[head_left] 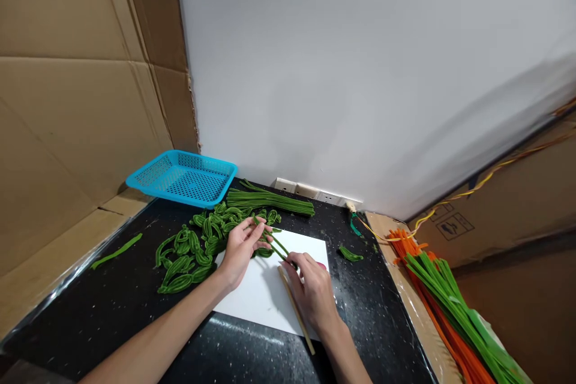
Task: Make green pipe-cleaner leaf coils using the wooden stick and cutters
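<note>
Above a white sheet (261,306), a dark green pipe cleaner (279,244) stretches between my two hands. My left hand (243,247) pinches its upper end, while my right hand (310,282) grips the lower end with thumb and fingers closed. A thin wooden stick (297,315) lies slantwise on the sheet beside my right hand. Left of the sheet sits a heap of green pipe cleaner leaf shapes (182,267), partly hidden by my left hand. Something pink (321,266) shows just behind my right hand.
A blue plastic basket (191,183) stands at the back left. Behind my hands lies a bundle of straight green pipe cleaners (270,201). Orange (443,318) and bright green pipe cleaners (463,312) lie at the right. Power sockets (328,197) line the wall; cardboard flanks the black tabletop (121,306).
</note>
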### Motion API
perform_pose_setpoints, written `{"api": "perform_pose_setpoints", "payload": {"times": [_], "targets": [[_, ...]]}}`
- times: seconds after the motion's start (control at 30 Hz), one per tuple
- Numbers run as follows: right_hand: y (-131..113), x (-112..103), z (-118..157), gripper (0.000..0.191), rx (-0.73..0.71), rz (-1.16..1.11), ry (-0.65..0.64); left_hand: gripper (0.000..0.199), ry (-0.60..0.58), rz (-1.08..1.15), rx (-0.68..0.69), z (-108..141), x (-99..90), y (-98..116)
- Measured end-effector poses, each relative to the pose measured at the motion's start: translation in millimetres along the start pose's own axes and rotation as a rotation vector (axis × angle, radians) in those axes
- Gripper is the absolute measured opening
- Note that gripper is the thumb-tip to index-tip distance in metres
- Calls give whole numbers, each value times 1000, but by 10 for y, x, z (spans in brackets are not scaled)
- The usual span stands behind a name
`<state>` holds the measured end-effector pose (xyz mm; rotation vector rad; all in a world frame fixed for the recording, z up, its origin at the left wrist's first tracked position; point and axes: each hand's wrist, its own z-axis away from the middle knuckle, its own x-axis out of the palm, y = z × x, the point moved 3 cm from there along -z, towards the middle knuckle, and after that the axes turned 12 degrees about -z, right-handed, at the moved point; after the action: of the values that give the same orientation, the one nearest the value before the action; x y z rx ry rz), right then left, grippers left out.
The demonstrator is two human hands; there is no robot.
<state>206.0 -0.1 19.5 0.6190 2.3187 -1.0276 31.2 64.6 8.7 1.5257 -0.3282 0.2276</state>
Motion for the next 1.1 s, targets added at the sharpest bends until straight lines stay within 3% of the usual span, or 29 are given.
{"api": "perform_pose_setpoints", "payload": {"times": [0.37, 0.6, 1.1], "targets": [[-7, -79, 8, 13, -58, -111, 102, 40, 18, -135, 6, -16, 1, 36], [34, -53, 28, 13, -10, -37, 45, 43, 19, -152, -4, -7, 7, 52], [16, -65, 31, 22, -23, 13, 85, 42, -166, -156, 18, 45, 102, 38]]}}
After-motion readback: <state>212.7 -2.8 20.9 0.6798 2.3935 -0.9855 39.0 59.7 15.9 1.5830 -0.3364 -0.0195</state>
